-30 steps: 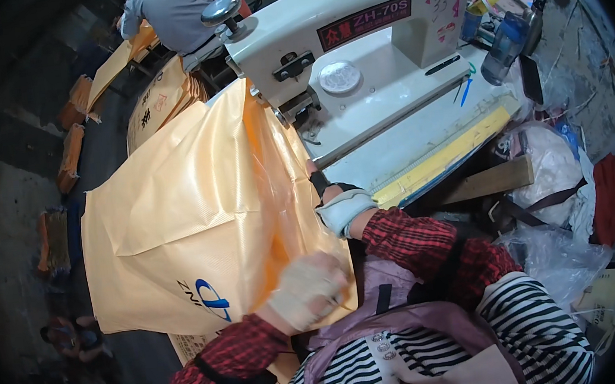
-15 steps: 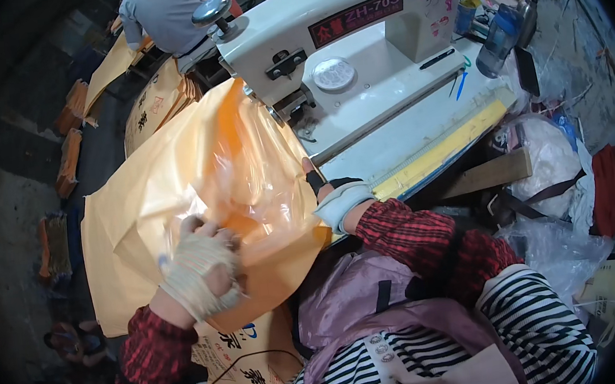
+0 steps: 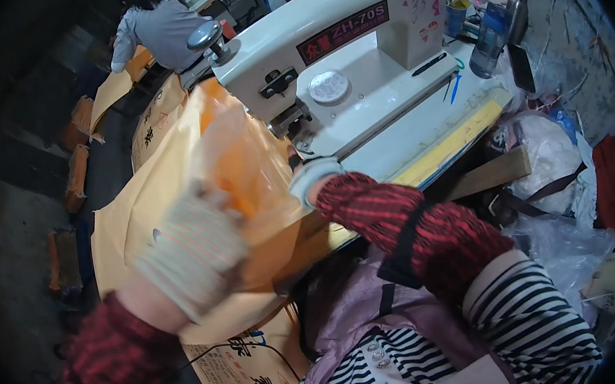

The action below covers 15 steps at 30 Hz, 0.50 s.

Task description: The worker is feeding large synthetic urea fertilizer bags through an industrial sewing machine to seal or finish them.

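Note:
A large tan paper sack (image 3: 129, 211) with a clear plastic liner (image 3: 248, 161) over an orange area spreads out left of a white industrial sewing machine (image 3: 358, 29). My left hand (image 3: 197, 248), in a pale knit glove, is over the sack's near part. Motion smears its fingers, so its grip is unclear. My right hand (image 3: 314, 180), also gloved, lies at the sack's right edge, just below the sewing head (image 3: 288, 119). One dark fingertip shows there; the other fingers are hidden, and I cannot tell whether they grip the edge.
Another printed sack (image 3: 243, 367) lies below, by my lap. On the machine table are a yellow strip (image 3: 459, 138), blue thread snips (image 3: 455, 89), a water bottle (image 3: 490, 41) and a phone (image 3: 522, 68). A wooden bar (image 3: 493, 172) juts out at right. A person (image 3: 163, 31) sits beyond.
My left hand has come up and closer, blurred, and the liner near it has shifted. My right hand has moved left and up along the sack's edge toward the sewing head.

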{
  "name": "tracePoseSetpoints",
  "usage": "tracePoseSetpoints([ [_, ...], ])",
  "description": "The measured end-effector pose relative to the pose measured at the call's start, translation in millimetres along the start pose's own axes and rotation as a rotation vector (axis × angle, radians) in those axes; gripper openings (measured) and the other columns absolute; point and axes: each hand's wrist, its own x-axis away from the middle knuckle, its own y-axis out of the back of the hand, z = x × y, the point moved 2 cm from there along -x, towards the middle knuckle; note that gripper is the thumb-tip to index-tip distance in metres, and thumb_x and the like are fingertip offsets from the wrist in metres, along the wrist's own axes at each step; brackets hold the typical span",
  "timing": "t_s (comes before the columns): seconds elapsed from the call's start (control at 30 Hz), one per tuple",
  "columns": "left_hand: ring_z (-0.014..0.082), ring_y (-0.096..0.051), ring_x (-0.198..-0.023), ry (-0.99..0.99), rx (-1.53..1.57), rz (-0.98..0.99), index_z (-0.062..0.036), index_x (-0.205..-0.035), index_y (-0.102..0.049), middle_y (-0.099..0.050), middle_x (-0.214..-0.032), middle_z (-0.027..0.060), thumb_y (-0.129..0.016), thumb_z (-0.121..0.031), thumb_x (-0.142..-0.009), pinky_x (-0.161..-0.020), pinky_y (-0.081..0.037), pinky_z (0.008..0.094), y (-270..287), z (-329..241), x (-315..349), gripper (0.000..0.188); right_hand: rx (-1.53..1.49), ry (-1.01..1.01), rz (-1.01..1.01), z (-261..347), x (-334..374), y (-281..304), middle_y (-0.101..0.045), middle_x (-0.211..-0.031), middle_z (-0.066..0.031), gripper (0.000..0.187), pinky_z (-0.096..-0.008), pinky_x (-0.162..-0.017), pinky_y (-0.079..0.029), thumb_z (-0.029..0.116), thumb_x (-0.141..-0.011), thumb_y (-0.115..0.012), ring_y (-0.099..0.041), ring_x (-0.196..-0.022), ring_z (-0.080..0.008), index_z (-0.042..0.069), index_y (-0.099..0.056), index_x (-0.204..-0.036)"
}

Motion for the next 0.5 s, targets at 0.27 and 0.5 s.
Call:
tracePoseSetpoints([
  [0.27,0.0234,-0.055,-0.074,-0.414,0.593,-0.084,-0.0125,-0.059,-0.064,-0.062,-0.069,0.0057,-0.059,-0.026,-0.063,-0.068,-0.037,0.0359,-45,-145,-85,0.015,-0.392,0.552,0.025,1,-9,-70,-0.064,-0.077,-0.0227,0.024,-0.0392,-0.058,-0.053,0.017,-0.077,-0.054,-0.065,-0.066,-0.0308,-0.004,-0.065,-0.084],
  [0.5,0.0256,-0.052,-0.051,-0.164,0.554,0.102,-0.0137,-0.053,-0.062,-0.056,-0.053,0.0072,-0.063,-0.033,-0.064,-0.065,-0.041,0.0378,-11,-29,-53,0.022,-0.368,0.144,0.207,-24,36,-8,-0.062,-0.09,-0.0227,0.053,-0.045,-0.068,-0.048,0.027,-0.085,-0.048,-0.062,-0.078,-0.0346,0.004,-0.032,-0.129],
])
